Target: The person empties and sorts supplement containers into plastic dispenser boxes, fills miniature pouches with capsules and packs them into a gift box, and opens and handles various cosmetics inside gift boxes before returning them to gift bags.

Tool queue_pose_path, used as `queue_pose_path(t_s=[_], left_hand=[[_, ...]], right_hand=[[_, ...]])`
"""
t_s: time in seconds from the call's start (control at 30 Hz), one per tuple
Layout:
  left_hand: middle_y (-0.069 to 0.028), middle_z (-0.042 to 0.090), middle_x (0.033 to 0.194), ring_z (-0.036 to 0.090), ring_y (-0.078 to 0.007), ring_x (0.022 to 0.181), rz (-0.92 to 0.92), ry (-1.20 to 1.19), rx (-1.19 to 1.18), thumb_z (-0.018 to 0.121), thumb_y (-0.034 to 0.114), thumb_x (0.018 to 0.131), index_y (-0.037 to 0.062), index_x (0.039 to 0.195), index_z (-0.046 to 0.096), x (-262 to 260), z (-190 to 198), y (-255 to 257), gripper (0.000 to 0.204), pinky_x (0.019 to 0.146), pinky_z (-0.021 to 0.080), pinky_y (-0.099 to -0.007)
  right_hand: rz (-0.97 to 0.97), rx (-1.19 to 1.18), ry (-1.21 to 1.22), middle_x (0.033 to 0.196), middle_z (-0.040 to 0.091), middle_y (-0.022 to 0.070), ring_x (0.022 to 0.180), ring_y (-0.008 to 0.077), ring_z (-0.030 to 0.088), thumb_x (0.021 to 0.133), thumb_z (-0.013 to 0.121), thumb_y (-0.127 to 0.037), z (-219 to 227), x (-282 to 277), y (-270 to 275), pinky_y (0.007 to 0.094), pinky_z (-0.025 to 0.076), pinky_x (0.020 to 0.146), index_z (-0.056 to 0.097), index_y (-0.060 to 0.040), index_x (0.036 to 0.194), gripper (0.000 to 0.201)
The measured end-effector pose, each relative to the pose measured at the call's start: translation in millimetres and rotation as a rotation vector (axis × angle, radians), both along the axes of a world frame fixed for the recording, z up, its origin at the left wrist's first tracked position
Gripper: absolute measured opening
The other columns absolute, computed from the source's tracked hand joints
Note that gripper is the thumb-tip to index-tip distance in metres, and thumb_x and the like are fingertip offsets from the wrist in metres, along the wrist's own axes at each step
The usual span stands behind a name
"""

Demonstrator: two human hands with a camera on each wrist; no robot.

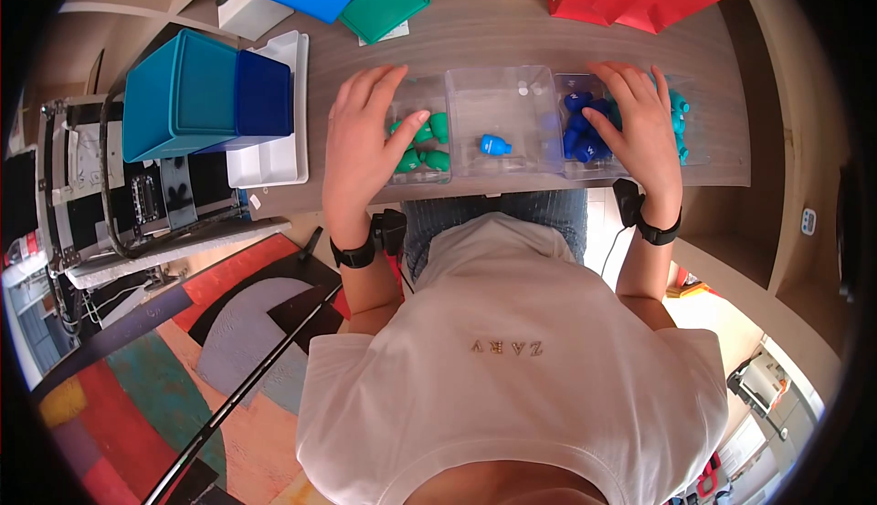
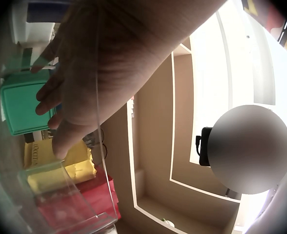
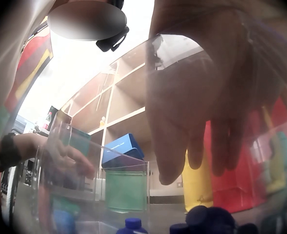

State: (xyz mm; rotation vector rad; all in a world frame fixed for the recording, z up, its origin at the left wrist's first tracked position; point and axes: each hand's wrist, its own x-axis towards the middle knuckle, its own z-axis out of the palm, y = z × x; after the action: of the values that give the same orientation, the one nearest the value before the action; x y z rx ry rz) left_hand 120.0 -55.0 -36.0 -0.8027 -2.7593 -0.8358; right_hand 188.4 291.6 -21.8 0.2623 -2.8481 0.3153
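Light-blue bottle [image 1: 495, 145] lies long-axis sideways, neck pointing right. My left hand [image 1: 365, 140] and right hand [image 1: 645, 131] are loosely open, gripping nothing.

Both arms reach forward from the trunk, the left forearm [image 1: 365, 288] and right forearm [image 1: 645, 272] well apart. The left hand [image 1: 364, 149] is open, palm down, its fingers [image 1: 358, 94] loosely bent and its left thumb [image 1: 406, 135] set apart, angled inward. The right hand [image 1: 642, 131] mirrors it, open, with the right thumb [image 1: 604, 131] spread inward from the slightly bent fingers; both wrists lie behind the hands, nearer the trunk
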Motion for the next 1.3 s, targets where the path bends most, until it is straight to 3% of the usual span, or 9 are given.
queue_pose_path(t_s=[0.3,0.37,0.6,0.7,0.87,1.3], left_hand=[[-0.0142,0.060,0.138,0.051,-0.0355,0.132,0.004,-0.003,-0.003,0.074,0.034,0.090,0.0048,0.135,0.062,-0.3,-1.2,-0.5,0.056,0.107,0.042,-0.0474],[-0.0168,0.061,0.136,0.053,-0.0372,0.129,0.002,-0.003,0.000,0.076,0.026,0.088,0.0025,0.136,0.062,0.3,1.3,0.7,0.055,0.108,0.042,-0.0446],[-0.0167,0.061,0.136,0.053,-0.0372,0.129,-0.001,-0.002,0.005,0.076,0.025,0.089,0.0026,0.136,0.062,0.0,-0.1,-1.1,0.054,0.109,0.042,-0.0447],[-0.0144,0.061,0.137,0.052,-0.0358,0.131,0.003,0.011,0.002,0.071,0.030,0.093,0.0041,0.135,0.062,-1.1,-3.2,-1.6,0.050,0.107,0.042,-0.0477],[-0.0148,0.061,0.135,0.053,-0.0359,0.130,0.012,0.024,0.000,0.060,0.019,0.099,0.0043,0.134,0.062,0.3,-3.0,-1.9,0.038,0.107,0.043,-0.0472],[-0.0159,0.061,0.134,0.055,-0.0373,0.127,0.017,0.050,0.051,0.058,0.013,0.099,0.0035,0.132,0.062,1.3,-4.0,-3.4,0.035,0.106,0.044,-0.0450]], right_hand=[[0.001,-0.006,-0.003,0.127,0.064,0.0094,0.121,0.0296,0.058,0.086,0.076,-0.022,0.8,-0.7,-0.3,0.0575,0.030,0.119,0.062,-0.0117,0.133,0.050],[0.000,-0.004,-0.003,0.127,0.064,0.0094,0.121,0.0296,0.058,0.086,0.076,-0.022,1.3,-0.7,-0.3,0.0574,0.030,0.119,0.062,-0.0117,0.133,0.050],[-0.002,-0.001,-0.005,0.127,0.064,0.0101,0.122,0.0301,0.058,0.086,0.076,-0.022,0.1,-0.3,-1.5,0.0574,0.030,0.119,0.063,-0.0112,0.133,0.050],[0.002,0.000,-0.002,0.127,0.064,0.0102,0.122,0.0302,0.058,0.086,0.076,-0.022,0.7,-0.4,-0.9,0.0573,0.031,0.119,0.063,-0.0111,0.133,0.050],[-0.001,0.005,0.001,0.127,0.064,0.0102,0.122,0.0302,0.058,0.086,0.076,-0.022,0.7,0.7,-1.2,0.0571,0.031,0.119,0.063,-0.0111,0.133,0.050],[-0.034,-0.046,0.011,0.124,0.065,0.0070,0.122,0.0279,0.058,0.086,0.077,-0.022,-3.2,3.2,-0.4,0.0618,0.027,0.119,0.063,-0.0114,0.131,0.048]])
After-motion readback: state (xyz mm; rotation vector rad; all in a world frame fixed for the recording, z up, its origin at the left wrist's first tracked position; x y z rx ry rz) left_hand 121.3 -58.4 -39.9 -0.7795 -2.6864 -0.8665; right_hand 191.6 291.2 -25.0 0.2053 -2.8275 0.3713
